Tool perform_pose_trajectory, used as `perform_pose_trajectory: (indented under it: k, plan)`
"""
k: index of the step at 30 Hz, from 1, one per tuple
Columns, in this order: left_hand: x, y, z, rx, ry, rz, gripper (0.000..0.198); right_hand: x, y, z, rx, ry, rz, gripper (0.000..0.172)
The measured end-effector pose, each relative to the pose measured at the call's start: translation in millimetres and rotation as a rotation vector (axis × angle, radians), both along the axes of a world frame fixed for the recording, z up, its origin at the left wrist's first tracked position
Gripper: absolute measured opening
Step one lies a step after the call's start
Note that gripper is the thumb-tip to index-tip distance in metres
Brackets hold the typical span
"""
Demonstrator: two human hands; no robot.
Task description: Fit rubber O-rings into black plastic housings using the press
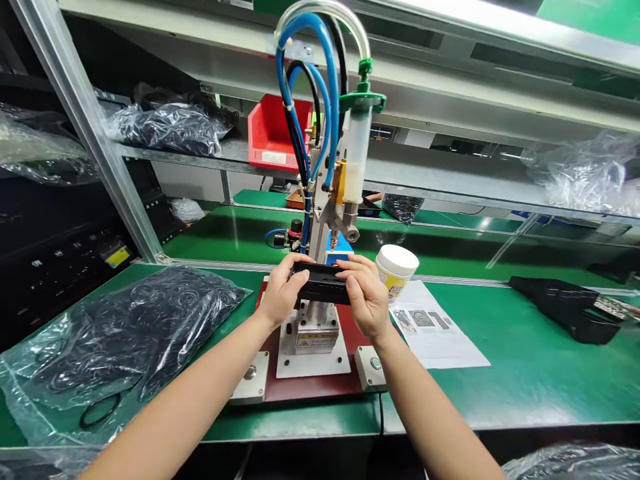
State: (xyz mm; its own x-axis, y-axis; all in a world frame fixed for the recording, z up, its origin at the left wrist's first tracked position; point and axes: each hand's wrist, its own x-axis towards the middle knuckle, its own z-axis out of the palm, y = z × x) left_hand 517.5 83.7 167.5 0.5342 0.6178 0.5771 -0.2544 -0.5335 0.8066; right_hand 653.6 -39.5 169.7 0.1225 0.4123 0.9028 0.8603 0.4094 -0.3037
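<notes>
Between my two hands is a black box-shaped part [323,288], raised in front of the column of a dispensing machine [316,233]. My left hand [284,288] grips its left end, thumb on the near side. The right end sits in my right hand [367,293], whose fingers lie over the top edge. Just above the part hangs the machine's nozzle [334,239], fed by a clear syringe [357,157] with pale contents. Below stands the machine's white base plate [313,365], with a grey button box [371,368] on the right and another button box [253,379] on the left.
A plastic bag of black rings [150,327] lies on the left of the green bench [550,380]. Right of the machine are a white tub [397,270], a printed sheet [445,333] and a black object [565,307]. A red bin [280,133] sits on the shelf behind.
</notes>
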Motion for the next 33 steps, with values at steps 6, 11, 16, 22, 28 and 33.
perform_pose_trajectory:
  k: [6,11,16,22,28,33]
  plan:
    - [5.7,-6.0,-3.3,0.028,-0.034,0.078,0.027,-4.3,7.6,1.0,0.011,0.112,0.004,0.029]
    - [10.5,-5.0,-11.0,0.086,-0.116,0.135,0.027,-7.6,12.7,-6.3,0.088,0.121,-0.017,0.030]
    - [10.1,-2.7,-11.8,0.093,-0.073,0.113,0.027,-8.9,11.5,-9.7,0.150,0.119,-0.006,0.027]
    - [10.7,-3.2,-11.4,0.111,-0.063,0.174,0.029,-9.4,11.7,-12.0,0.180,0.121,-0.013,0.026]
    - [12.3,0.5,-20.8,0.220,-0.103,0.252,0.034,-7.0,14.5,-12.1,0.171,0.172,-0.004,0.027]
    - [11.8,2.0,-20.6,0.222,-0.125,0.227,0.033,-7.2,11.1,-9.5,0.148,0.154,0.012,0.025]
